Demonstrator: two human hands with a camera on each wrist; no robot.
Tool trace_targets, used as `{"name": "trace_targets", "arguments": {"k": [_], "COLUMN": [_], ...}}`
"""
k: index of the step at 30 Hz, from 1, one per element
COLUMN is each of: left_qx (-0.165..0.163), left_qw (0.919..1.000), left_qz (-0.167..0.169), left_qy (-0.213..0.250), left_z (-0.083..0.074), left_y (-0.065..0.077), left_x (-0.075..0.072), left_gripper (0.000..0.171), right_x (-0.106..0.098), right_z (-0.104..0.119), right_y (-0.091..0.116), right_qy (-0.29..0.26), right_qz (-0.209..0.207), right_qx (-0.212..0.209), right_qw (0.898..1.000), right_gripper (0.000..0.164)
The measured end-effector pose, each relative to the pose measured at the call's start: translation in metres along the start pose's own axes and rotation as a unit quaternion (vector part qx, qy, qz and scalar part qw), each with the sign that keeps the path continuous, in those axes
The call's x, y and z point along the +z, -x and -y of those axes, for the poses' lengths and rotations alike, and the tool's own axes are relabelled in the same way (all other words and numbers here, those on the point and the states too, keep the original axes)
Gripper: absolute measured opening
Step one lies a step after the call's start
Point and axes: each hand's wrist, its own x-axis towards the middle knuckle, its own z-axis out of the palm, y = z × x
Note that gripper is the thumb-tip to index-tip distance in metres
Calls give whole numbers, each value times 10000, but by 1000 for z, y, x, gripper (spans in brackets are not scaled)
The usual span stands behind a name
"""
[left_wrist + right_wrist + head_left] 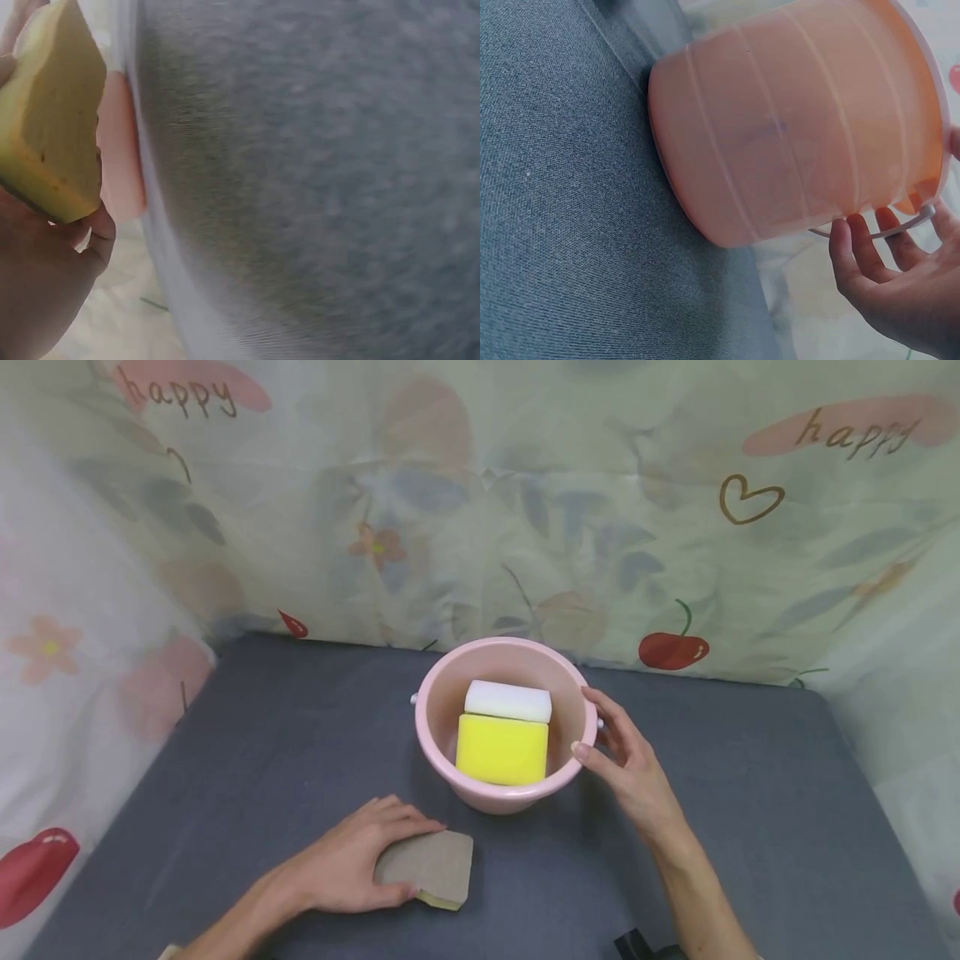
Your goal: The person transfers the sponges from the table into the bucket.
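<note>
In the head view my left hand [360, 852] grips a sponge [431, 864] with a grey-brown top and a yellow body, thumb on the near edge and fingers on the far one. The left wrist view shows the yellow side of this sponge [60, 120] lifted off the dark surface. Just beyond stands a pink bucket [498, 803], upright. My right hand [626, 768] holds its right rim, thumb over the edge and fingers against the outer wall, beside the wire handle [900, 229]. Inside the bucket lie a yellow sponge [502, 749] and a white sponge-like block [508, 701].
A dark grey table [300, 727] bears the bucket. Patterned curtains [487, 527] hang behind and along both sides, meeting the table's back edge close behind the bucket. A small black object [637, 945] lies at the front, near the right forearm.
</note>
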Motion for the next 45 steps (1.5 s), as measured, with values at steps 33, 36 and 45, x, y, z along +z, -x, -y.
{"name": "trace_targets", "arguments": {"k": [33,36,45], "left_qx": [1553,1792,2193], "left_qw": [9832,9773,9697], "left_qz": [-576,-641,-842], "left_qy": [765,927,671], "left_z": [-58,-62,-73], "left_y": [-11,-14,-29], "left_x": [-55,-60,-80], "left_gripper": [60,63,69], "right_x": [0,0,-1], "right_z": [1,1,0], "right_y": [1,0,0], "right_qy": [33,53,29], "right_qz": [36,12,20], "right_qx": [2,4,-41], "right_qw": [10000,10000,10000], "right_gripper": [68,69,68]}}
